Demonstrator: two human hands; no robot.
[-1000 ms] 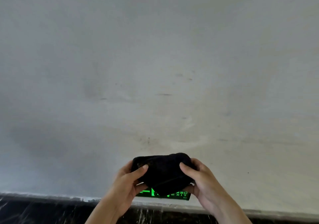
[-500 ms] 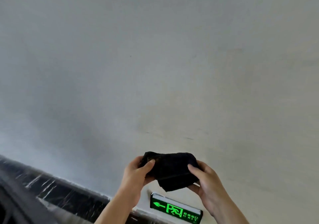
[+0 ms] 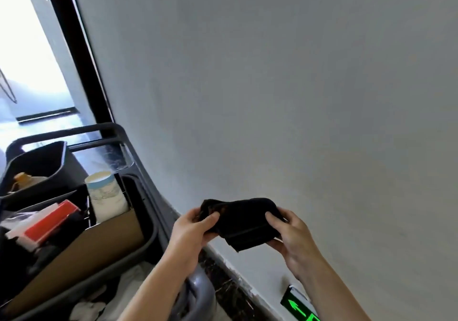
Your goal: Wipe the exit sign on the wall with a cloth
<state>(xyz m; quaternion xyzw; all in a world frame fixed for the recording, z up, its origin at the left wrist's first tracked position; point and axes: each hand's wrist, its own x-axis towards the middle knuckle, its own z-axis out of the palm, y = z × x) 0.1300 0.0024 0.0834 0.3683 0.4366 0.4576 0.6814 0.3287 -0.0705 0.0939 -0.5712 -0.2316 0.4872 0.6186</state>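
Black folded cloth [image 3: 244,224] pinched between left hand [image 3: 192,231] and right hand [image 3: 293,237]; green-lit exit sign [image 3: 298,307] below right hand, lettering cut off, arrow visible.

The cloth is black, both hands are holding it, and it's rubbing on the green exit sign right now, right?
Not rubbing. The head view shows the black cloth held by the left hand and right hand away from the green exit sign, which sits lower on the wall.

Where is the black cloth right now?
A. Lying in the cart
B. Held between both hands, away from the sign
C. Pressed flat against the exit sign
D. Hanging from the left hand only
B: the black cloth is gripped by the left hand and right hand, above the exit sign near the floor.
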